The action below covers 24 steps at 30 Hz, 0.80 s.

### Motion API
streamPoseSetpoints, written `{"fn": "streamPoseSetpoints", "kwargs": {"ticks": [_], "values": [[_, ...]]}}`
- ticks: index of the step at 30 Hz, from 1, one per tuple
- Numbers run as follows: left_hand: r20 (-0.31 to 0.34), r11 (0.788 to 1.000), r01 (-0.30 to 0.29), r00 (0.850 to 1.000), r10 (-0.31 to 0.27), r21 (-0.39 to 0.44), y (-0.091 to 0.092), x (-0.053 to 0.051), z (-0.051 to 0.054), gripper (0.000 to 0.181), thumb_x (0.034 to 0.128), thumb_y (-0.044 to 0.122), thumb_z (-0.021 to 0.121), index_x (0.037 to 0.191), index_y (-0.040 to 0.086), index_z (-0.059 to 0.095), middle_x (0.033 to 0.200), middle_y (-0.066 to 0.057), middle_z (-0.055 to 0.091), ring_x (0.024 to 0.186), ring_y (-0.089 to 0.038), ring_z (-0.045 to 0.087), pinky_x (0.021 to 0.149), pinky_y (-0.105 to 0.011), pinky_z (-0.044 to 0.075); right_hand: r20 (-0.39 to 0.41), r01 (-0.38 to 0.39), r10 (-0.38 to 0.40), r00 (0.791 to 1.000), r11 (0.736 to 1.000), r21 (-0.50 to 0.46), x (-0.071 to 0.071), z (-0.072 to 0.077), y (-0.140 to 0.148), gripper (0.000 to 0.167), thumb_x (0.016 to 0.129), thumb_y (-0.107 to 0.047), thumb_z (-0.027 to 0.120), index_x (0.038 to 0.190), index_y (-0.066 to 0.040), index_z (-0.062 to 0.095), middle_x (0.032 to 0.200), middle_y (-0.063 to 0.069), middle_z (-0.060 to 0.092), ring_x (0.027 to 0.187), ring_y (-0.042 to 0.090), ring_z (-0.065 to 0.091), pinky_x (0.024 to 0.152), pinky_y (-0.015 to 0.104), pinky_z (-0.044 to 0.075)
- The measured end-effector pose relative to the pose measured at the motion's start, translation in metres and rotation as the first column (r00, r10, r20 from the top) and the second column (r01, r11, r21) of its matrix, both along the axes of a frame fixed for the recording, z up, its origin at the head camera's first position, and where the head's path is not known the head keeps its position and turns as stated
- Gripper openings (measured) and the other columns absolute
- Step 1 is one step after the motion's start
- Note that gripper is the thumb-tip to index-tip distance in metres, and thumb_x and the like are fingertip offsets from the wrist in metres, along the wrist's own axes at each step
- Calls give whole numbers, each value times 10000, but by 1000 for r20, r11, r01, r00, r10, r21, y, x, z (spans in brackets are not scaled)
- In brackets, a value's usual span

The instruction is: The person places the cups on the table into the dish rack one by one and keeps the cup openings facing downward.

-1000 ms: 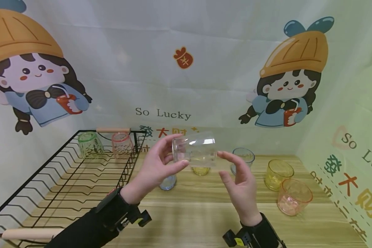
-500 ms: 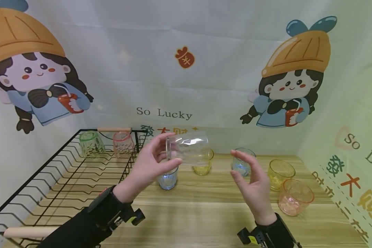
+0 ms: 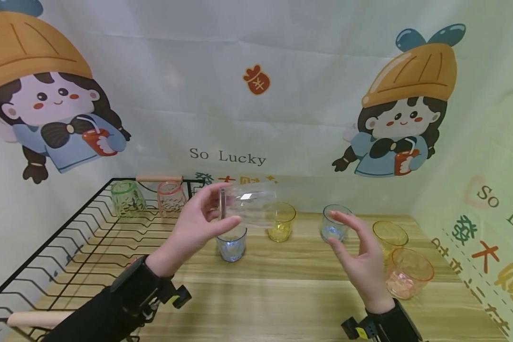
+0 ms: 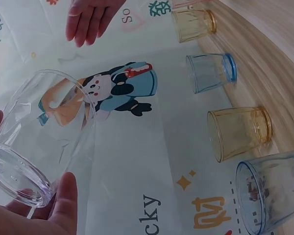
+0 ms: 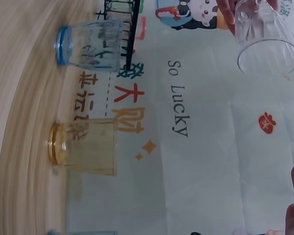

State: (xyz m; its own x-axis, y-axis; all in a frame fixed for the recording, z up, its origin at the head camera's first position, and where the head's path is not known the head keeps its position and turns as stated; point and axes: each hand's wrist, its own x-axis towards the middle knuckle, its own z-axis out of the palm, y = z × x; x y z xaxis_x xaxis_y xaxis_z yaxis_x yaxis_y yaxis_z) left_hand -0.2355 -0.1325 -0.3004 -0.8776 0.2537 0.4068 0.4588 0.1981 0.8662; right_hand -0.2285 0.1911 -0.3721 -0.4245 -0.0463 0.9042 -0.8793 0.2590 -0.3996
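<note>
In the head view my left hand [image 3: 196, 218] grips a clear drinking glass [image 3: 252, 205] by its base end. The glass lies on its side in the air, mouth toward the right. My right hand [image 3: 363, 259] is apart from it, thumb and fingers spread with nothing between them. Below the held glass stands a blue-tinted glass [image 3: 232, 244], and a yellow glass [image 3: 282, 223] stands just behind to its right. Another blue-rimmed glass [image 3: 334, 232] is behind my right fingertips. The left wrist view shows the clear glass [image 4: 49, 132] with fingers around its base.
A black wire rack [image 3: 107, 237] stands at the left; an upside-down green glass [image 3: 128, 199] and pink glass [image 3: 171, 199] are at its back. On the wooden table [image 3: 256, 304], a second yellow glass [image 3: 389, 232] and a pink glass [image 3: 409, 273] stand at the right. A printed cloth [image 3: 196, 95] hangs behind.
My left hand has carried the clear glass leftward. My right hand, whose fingertips were at the glass's mouth, has drawn away to the right.
</note>
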Motion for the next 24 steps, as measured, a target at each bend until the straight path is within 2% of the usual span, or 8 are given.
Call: {"fn": "streamPoseSetpoints", "kwargs": {"ticks": [5,11,15,19,24], "values": [[17,999,-34,999,34,-32,-5,-2,0,724,833,86,785,1460,71,422,1306,-118,546,1204,-241,531,1012,-308,480,31,60,-61,998,998,21,1,-3,8,502,772,169,709,1253,125,577,1283,106,640,1231,130,531,1158,365,284],[22,994,-75,997,77,-81,-14,-5,0,730,843,140,791,1466,71,417,1331,-129,535,1224,-259,518,1039,-376,463,53,79,-81,995,996,44,1,-4,15,523,760,162,719,1262,97,591,1285,109,641,1240,139,526,1166,374,275],[29,992,-91,995,94,-86,-19,-6,0,719,850,166,791,1459,71,422,1305,-133,546,1189,-252,536,1016,-319,475,51,86,-89,995,994,63,0,-5,19,548,748,166,722,1274,87,591,1282,158,633,1252,147,521,1168,369,275],[35,992,-95,995,98,-77,-24,-6,0,704,862,153,779,1460,72,418,1270,-139,557,1110,-246,575,938,-254,512,44,108,-112,993,991,81,0,-7,23,580,734,174,735,1288,69,595,1275,192,626,1256,153,515,1146,349,308],[52,990,-110,992,115,-91,-30,-6,0,717,874,174,772,1480,89,398,1278,-139,548,1071,-246,597,870,-253,540,71,148,-155,985,984,102,4,-8,27,611,714,201,739,1290,55,601,1282,165,629,1259,132,509,1148,336,302]]}}
